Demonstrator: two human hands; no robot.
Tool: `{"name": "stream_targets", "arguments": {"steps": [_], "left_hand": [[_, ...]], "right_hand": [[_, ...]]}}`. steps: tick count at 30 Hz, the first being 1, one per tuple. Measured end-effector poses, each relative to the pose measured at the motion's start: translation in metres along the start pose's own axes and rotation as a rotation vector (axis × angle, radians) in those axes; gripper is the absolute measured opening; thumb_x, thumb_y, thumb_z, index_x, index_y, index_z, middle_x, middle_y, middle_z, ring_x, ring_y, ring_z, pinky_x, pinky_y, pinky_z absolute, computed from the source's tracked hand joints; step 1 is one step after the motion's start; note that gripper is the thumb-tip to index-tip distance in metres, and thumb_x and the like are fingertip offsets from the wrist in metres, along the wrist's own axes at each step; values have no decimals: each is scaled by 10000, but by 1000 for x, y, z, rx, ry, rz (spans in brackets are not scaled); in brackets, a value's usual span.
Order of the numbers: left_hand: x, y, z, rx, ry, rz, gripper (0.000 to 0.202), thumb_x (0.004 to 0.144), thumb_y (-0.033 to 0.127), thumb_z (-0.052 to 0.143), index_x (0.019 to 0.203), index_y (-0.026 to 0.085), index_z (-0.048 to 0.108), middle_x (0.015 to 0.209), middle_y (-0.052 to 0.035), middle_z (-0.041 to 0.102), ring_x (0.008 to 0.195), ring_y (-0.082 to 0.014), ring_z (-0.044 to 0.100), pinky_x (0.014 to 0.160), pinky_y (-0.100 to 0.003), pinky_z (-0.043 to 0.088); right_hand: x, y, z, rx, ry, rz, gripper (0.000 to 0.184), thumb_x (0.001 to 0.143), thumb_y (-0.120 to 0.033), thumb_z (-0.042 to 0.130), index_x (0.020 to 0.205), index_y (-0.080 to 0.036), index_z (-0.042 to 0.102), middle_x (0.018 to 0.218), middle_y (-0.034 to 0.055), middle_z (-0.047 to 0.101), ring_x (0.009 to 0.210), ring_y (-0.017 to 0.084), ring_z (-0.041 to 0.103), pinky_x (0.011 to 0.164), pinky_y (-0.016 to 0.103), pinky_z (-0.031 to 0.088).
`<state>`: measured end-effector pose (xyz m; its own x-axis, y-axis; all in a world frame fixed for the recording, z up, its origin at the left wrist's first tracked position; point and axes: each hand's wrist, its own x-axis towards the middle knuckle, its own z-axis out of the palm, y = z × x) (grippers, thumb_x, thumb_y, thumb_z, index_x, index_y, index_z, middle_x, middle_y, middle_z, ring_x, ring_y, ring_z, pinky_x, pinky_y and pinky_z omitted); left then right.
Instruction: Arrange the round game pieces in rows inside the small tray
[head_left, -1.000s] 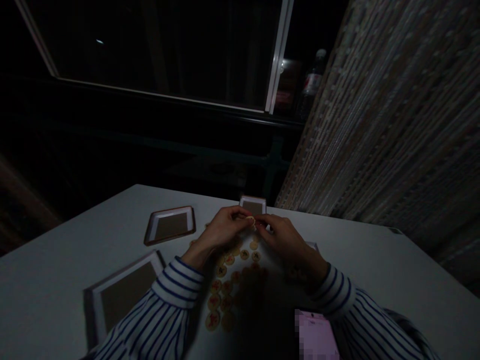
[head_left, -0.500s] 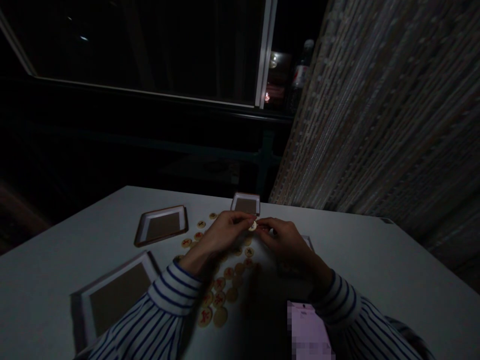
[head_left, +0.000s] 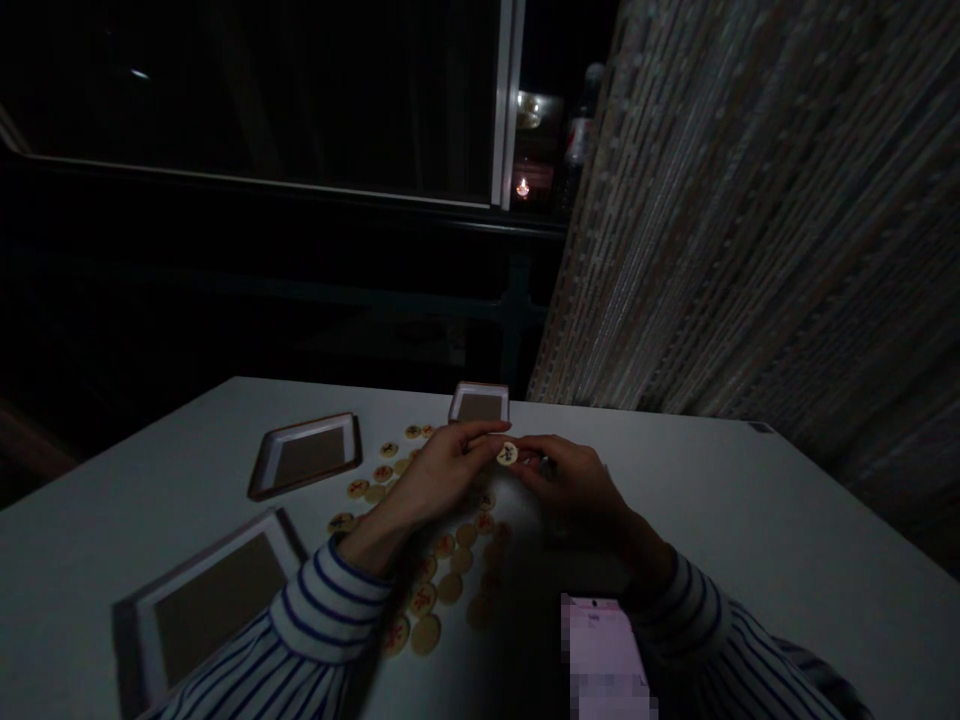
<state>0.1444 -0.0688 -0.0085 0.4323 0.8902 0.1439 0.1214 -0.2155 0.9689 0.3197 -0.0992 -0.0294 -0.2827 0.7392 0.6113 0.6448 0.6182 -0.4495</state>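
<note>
A round, pale Chinese chess piece (head_left: pixel 508 454) with a dark character on its face is pinched between my two hands above the table. My left hand (head_left: pixel 448 468) grips its left edge with thumb and fingers. From the other side, the closed fingertips of my right hand (head_left: pixel 576 478) hold the right edge. Below and around my left wrist lie several more pieces in loose rows, some with red characters like the red-marked piece (head_left: pixel 423 599), others blank side up like the plain piece (head_left: pixel 425 634). My left forearm hides part of them.
Three shallow framed trays stand on the white table (head_left: pixel 697 500): a large tray (head_left: pixel 127 640) at front left, a brown-rimmed tray (head_left: pixel 255 480) behind it, and a small tray (head_left: pixel 480 388) at the far edge. A lit phone (head_left: pixel 604 650) lies near me. A string curtain (head_left: pixel 720 250) hangs at right.
The view has shifted slightly to the right. The piece between my fingers has turned so its dark character faces me more fully. Both hands stay together around it.
</note>
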Motion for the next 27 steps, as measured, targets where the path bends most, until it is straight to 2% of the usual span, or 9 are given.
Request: {"name": "stream_targets", "arguments": {"steps": [7, 14, 22, 27], "left_hand": [[-5, 7, 7, -78, -38, -27, 364, 753, 327, 597, 1068, 145, 605, 977, -58, 688, 911, -169, 612, 792, -258, 448], [-5, 11, 17, -107, 41, -39, 306, 708, 309, 642, 964, 141, 643, 874, -55, 707, 845, -171, 632, 780, -272, 459], [-9, 23, 28, -87, 91, -6, 275, 693, 329, 654, 913, 166, 678, 889, -49, 707, 844, -181, 635, 793, -289, 476], [-5, 32, 37, -54, 98, 9, 234, 706, 307, 649, 899, 185, 699, 906, -33, 709, 909, -186, 619, 876, -298, 438]], "right_hand": [[-6, 1, -10, -42, 29, -62, 211, 803, -260, 568, 994, -186, 620, 825, 40, 680, 728, 139, 617, 688, 263, 486], [-5, -4, -25, -125, 15, -116, 187, 809, -283, 567, 946, -170, 627, 810, 44, 672, 723, 140, 599, 684, 269, 452], [-4, -4, -46, -188, -27, -174, 216, 817, -322, 555, 972, -186, 619, 805, 33, 670, 743, 145, 589, 702, 287, 419], [-4, 1, -57, -194, -8, -168, 205, 810, -274, 568, 981, -170, 612, 836, 41, 666, 761, 146, 588, 729, 294, 425]]}}
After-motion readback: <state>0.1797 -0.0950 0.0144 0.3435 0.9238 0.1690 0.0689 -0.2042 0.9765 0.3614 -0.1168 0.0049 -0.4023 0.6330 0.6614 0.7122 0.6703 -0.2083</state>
